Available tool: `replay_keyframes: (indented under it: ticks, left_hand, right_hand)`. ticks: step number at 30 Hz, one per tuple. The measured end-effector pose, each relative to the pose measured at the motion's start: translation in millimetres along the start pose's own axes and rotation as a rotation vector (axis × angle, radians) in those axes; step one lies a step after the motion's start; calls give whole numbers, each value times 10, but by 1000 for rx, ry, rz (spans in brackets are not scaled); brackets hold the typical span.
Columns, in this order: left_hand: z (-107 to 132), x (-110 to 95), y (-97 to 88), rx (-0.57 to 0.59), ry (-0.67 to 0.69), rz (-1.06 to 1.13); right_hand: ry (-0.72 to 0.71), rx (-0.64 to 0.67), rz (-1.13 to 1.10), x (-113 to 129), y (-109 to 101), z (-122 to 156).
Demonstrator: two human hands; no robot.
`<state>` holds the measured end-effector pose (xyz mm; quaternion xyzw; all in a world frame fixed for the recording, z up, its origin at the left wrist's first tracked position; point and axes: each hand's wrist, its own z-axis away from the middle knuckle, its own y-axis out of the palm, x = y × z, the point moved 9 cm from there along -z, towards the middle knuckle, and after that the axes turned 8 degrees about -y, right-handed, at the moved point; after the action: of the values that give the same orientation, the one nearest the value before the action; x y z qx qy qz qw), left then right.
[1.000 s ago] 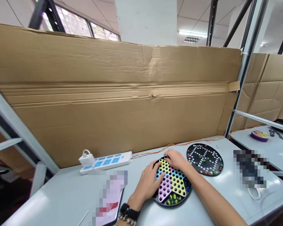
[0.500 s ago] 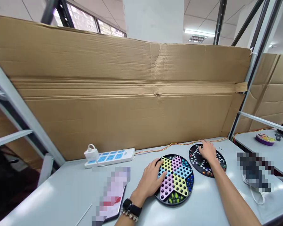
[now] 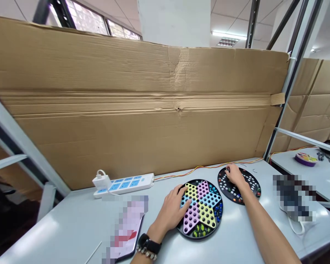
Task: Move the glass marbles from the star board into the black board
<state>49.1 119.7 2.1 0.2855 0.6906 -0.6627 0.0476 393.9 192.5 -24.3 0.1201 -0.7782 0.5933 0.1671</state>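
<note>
A round Chinese checkers board [image 3: 202, 211] with a pink, yellow and blue star of holes lies on the table. Green marbles [image 3: 200, 231] and blue marbles [image 3: 217, 211] fill pockets around its rim. My left hand [image 3: 172, 209], fingers spread, rests over the board's left edge. Farther right and back is a black round board [image 3: 252, 183] with white dots and small coloured pieces. Over its upper left part, my right hand [image 3: 234, 175] has its fingers drawn together in a pinch. Whatever lies between those fingertips is too small to make out.
A white power strip [image 3: 132, 183] with a plugged-in charger [image 3: 101, 180] lies by the cardboard wall [image 3: 143, 139]. A phone [image 3: 129, 238] is left of my left arm. A blurred dark object [image 3: 293, 196] with a white strap lies at right.
My right hand has shifted left on the black board, and its fingers have drawn together. My left hand stays on the star board. The whole view has turned slightly.
</note>
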Motion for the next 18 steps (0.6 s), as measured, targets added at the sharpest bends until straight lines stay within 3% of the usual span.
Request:
replay_keyframes:
  ticks: [7,13,16,18]
  left_hand:
    - [0,6,-4,-3,6,-4]
    - [4,-6,-18,2,9,5]
    - [-2,-1,0,29,-15,1]
    - [-8,6,7,34,-21,1]
  right_hand:
    - [90,-31,25,-106,-91,62]
    - [80,-31,15,-86,-130,63]
    - [38,-37,-6,56,-159,48]
    - [-32,-44,-41,294,-137,46]
